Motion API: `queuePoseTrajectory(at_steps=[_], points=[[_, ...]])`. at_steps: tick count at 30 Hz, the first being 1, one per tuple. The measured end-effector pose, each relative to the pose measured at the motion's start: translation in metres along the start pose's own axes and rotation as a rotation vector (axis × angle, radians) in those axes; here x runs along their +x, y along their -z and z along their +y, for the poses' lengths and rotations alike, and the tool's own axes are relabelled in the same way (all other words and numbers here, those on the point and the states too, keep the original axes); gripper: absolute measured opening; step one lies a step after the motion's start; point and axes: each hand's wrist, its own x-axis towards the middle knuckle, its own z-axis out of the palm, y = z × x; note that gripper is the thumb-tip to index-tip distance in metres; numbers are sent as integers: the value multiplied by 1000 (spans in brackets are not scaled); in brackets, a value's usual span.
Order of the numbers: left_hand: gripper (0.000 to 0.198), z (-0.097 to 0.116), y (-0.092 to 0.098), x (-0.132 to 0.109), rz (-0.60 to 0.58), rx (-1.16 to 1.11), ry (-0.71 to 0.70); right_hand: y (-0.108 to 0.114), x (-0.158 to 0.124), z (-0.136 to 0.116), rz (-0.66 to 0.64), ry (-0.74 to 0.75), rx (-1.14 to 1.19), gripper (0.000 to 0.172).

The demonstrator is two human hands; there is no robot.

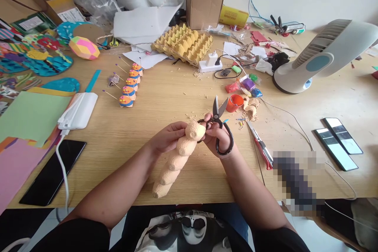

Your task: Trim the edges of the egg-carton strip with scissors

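A strip of pale orange egg-carton cups (178, 160) slants over the near edge of the table, its far end raised between my hands. My left hand (169, 137) pinches that far cup from the left side. Black-handled scissors (217, 120) hang from my right hand (217, 138), blades apart and pointing away from me. The fingers of my right hand also touch the right side of the strip's end cup. Further off to the left stands a painted orange and blue egg-carton caterpillar (130, 86) with thin sticks poking out.
An orange cup (235, 103) stands past the scissors, beside carton scraps (250, 106) and clay packets (248, 84). A red utility knife (261, 146) lies at right, near two phones (336, 141). Further back are a yellow egg tray (184, 45), a power strip (210, 65) and a white fan (319, 61).
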Motion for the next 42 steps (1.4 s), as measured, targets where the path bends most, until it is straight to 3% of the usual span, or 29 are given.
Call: queuePoseTrajectory(at_steps=[14,20,27,32,37,42], points=[[40,2,-1,0,-15,-10,10,-2,0,-1,21,-10,8,40],[32,1,0,0,14,4,-12,3,2,3,0,9,-23,44],[35,0,3,1,69,-8,-35,12,13,15,228,76,-234,38],[32,0,3,2,53,11,-26,11,11,11,241,150,-301,39],[27,6,-1,-2,87,-57,42,14,2,-6,179,248,-668,26],[30,11,-2,-3,98,-65,42,23,-2,-19,16,331,-1132,19]])
